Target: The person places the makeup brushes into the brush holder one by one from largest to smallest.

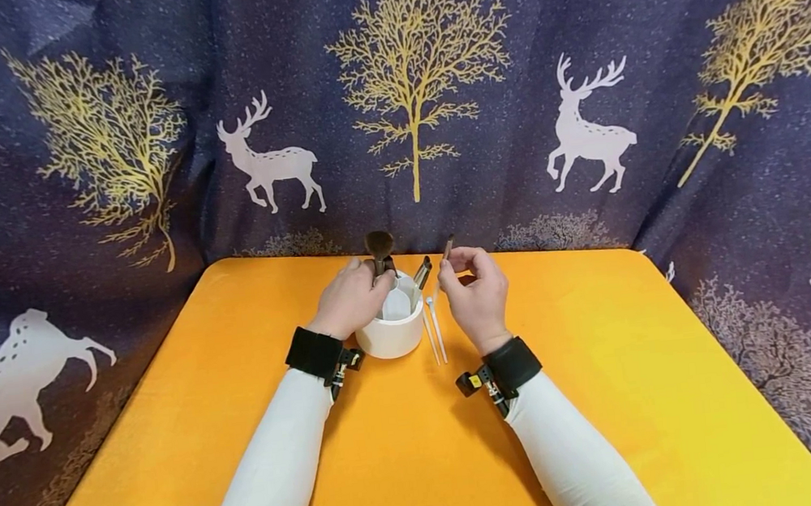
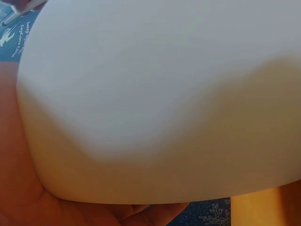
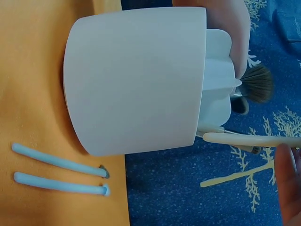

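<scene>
A round white brush holder [image 1: 389, 341] with divided compartments stands near the back of the table. My left hand [image 1: 353, 297] grips its left side, the thumb near the rim; part of the hand is hidden behind the holder in the left wrist view. Makeup brushes stand in the holder, among them a large fluffy dark brush [image 3: 257, 84] and a smaller brush [image 1: 423, 271] leaning right. Just right of the rim, my right hand [image 1: 478, 288] pinches a slim makeup brush [image 3: 244, 140], its pale handle end pointing at the holder's opening.
Two thin white-handled sticks [image 3: 61, 183] lie side by side on the orange table [image 1: 395, 449], right of the holder. A dark curtain [image 1: 484, 156] with deer and trees hangs close behind the table's back edge.
</scene>
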Motion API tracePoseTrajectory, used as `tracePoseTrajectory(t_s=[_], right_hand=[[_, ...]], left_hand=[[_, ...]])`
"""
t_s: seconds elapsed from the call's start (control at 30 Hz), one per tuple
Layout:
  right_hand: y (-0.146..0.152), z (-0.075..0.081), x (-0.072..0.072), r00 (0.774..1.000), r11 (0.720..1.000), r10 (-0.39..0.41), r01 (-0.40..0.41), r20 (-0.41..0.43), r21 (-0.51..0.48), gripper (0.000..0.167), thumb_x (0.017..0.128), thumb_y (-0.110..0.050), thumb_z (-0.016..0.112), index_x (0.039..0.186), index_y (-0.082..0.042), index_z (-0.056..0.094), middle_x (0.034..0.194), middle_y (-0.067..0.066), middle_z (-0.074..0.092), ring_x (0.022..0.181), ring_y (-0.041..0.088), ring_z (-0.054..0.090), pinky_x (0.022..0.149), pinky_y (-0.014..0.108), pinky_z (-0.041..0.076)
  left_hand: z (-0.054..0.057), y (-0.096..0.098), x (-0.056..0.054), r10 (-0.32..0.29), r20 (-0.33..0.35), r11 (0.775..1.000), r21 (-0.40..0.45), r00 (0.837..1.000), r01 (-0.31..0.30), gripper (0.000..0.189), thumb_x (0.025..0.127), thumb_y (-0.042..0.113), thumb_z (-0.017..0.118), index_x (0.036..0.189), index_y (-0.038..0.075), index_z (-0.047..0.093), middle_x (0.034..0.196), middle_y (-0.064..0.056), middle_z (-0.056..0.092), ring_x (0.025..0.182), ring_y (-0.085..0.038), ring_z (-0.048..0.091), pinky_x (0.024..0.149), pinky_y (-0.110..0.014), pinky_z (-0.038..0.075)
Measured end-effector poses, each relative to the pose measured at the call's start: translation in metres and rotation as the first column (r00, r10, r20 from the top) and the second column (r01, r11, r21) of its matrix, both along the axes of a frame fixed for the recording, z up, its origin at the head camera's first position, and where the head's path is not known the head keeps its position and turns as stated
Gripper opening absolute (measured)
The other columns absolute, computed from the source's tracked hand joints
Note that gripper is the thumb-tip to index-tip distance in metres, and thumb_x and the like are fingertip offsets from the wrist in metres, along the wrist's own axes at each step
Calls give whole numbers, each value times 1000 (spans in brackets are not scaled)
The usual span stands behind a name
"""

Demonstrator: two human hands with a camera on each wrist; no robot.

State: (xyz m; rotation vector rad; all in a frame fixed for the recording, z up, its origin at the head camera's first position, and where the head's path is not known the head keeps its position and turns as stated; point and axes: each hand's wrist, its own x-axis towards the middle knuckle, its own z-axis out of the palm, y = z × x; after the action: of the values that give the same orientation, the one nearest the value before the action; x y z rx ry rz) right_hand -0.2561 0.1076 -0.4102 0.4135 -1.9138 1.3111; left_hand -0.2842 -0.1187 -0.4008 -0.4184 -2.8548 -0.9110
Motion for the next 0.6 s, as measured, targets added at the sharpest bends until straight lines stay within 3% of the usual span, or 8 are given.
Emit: tracePoseTrajectory(t_s=[0.33, 0.6], right_hand=[[-2, -1, -1, 999, 999, 41, -41, -13, -32, 16, 101, 0, 76, 116, 3, 71, 99, 15, 76, 75, 29, 76, 71, 27, 59], [-4, -1, 0, 998, 998, 46, -47, -34, -28, 15, 101, 2, 76, 115, 3, 71, 98, 15, 76, 80, 28, 76, 75, 16, 53]], left_hand=[[1, 1, 0, 8, -5, 1000, -8, 1000, -8, 51, 117, 54, 39, 104, 16, 70, 112, -14, 59, 97, -35, 56, 84, -50, 44], [0, 1, 0, 9, -10, 1000, -10, 1000, -9, 50, 116, 53, 41, 103, 15, 70, 111, -14, 59, 95, -35, 57, 84, -50, 44]])
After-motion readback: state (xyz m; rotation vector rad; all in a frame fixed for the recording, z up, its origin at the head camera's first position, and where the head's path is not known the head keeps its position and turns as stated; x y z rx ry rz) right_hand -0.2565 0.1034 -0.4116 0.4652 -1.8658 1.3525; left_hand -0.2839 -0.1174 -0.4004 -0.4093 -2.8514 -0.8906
